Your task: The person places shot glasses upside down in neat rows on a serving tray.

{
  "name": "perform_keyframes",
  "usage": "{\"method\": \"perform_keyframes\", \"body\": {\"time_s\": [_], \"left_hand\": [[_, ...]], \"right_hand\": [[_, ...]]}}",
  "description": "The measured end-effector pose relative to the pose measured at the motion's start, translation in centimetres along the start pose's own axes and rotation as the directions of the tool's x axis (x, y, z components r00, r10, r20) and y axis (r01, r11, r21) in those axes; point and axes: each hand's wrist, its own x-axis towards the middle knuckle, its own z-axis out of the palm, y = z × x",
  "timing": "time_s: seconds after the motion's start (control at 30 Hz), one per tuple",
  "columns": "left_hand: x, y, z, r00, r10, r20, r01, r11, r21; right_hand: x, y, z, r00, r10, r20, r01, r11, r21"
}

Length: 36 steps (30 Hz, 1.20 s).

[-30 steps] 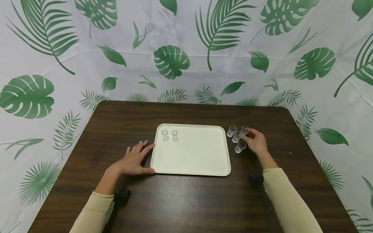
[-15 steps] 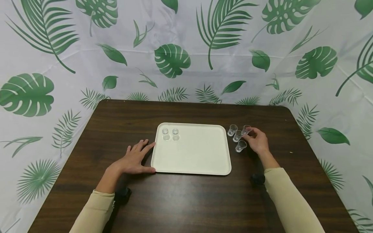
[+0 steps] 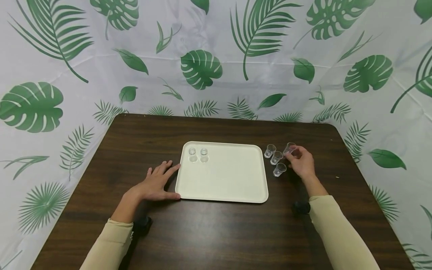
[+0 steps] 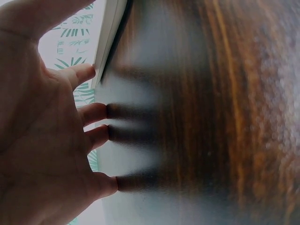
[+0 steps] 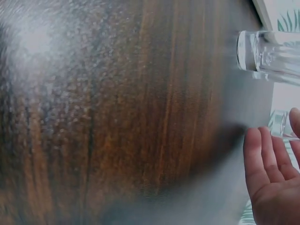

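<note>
My right hand [image 3: 302,162] pinches a small clear shot glass [image 3: 289,149] at the far right of the group, and the glass leans slightly. Beside it three more clear shot glasses stand near the tray's right edge: one at the back [image 3: 270,151], one in the middle [image 3: 276,158], one in front [image 3: 279,170]. In the right wrist view a near glass [image 5: 267,56] looms above the fingers [image 5: 253,159]. My left hand [image 3: 156,185] lies spread at the left side of the cream tray [image 3: 222,176], thumb and index finger at its rim, other fingertips on the table.
Two clear shot glasses, a left one [image 3: 192,152] and a right one [image 3: 204,152], stand at the tray's back left corner. The dark wooden table [image 3: 209,232] meets a leaf-printed cloth [image 3: 209,97] behind and at the sides.
My right hand has shifted a little to the right and back with the pinched shot glass, which is now farther from the other glasses. The left hand stays by the tray.
</note>
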Motion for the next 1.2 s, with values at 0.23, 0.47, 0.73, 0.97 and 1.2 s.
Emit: {"method": "perform_keyframes", "body": {"time_s": [0.23,0.47,0.73,0.97,1.2], "left_hand": [[0.1,0.0,0.0,1.0,-0.003,-0.001,0.003,1.0,0.001],[0.1,-0.1,0.1,1.0,0.002,-0.004,-0.002,1.0,0.0],[0.2,-0.2,0.3,1.0,0.005,-0.007,-0.005,1.0,0.005],[0.3,-0.1,0.2,1.0,0.004,-0.005,-0.004,1.0,0.005],[0.2,0.0,0.2,1.0,0.007,-0.008,-0.007,1.0,-0.001]], "right_hand": [[0.0,-0.7,-0.1,0.997,-0.027,-0.068,0.033,0.996,0.083],[0.1,-1.8,-0.1,0.985,-0.069,-0.159,0.086,0.991,0.103],[0.2,-3.5,0.2,0.957,-0.194,-0.216,0.2,0.98,0.005],[-0.1,-4.8,0.7,0.943,-0.266,-0.199,0.263,0.964,-0.04],[-0.9,-7.0,2.1,0.919,-0.37,-0.132,0.366,0.929,-0.055]]}}
